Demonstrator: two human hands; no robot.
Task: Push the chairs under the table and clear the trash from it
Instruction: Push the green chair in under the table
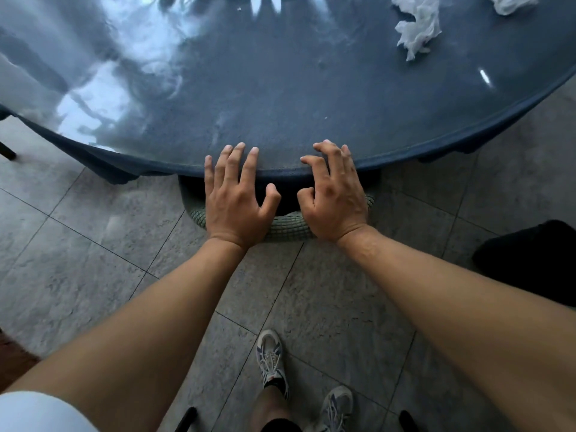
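A round table with a glossy blue-grey top fills the upper view. A chair with a woven green backrest sits tucked under its near edge; only the top of the back shows. My left hand rests on the backrest with straight, spread fingers reaching over the table rim. My right hand lies on the backrest too, its fingers loosely bent above the rim and holding nothing. A crumpled white tissue lies on the table at the far right, and a second white wad is cut off by the top edge.
Grey stone floor tiles surround the table. A dark object stands on the floor at the right. A dark chair leg shows at the far left. My feet in grey sneakers stand behind the chair.
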